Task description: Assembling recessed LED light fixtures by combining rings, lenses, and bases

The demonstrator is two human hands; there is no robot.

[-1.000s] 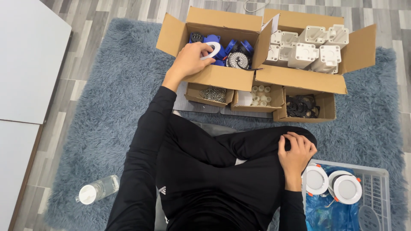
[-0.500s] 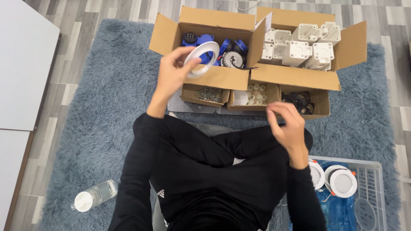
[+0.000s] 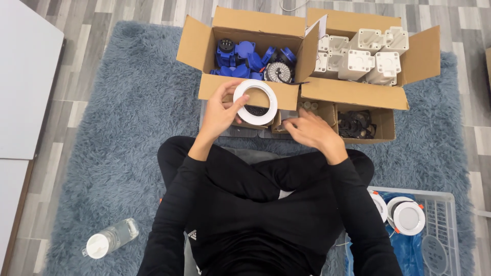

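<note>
Left hand (image 3: 219, 113): fingers clamped on white ring (image 3: 255, 101), raised before blue-parts box (image 3: 240, 84) | Right hand (image 3: 308, 130): fingers loosely apart, reaching small parts tray (image 3: 299, 110) | Seated on rug (image 3: 117, 133), boxes within reach.

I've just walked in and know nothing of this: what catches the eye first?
The white ring held up in the left hand, at the centre. Behind it, a box of blue parts beside a box of white parts. The right hand reaches toward small boxes below them.
</note>
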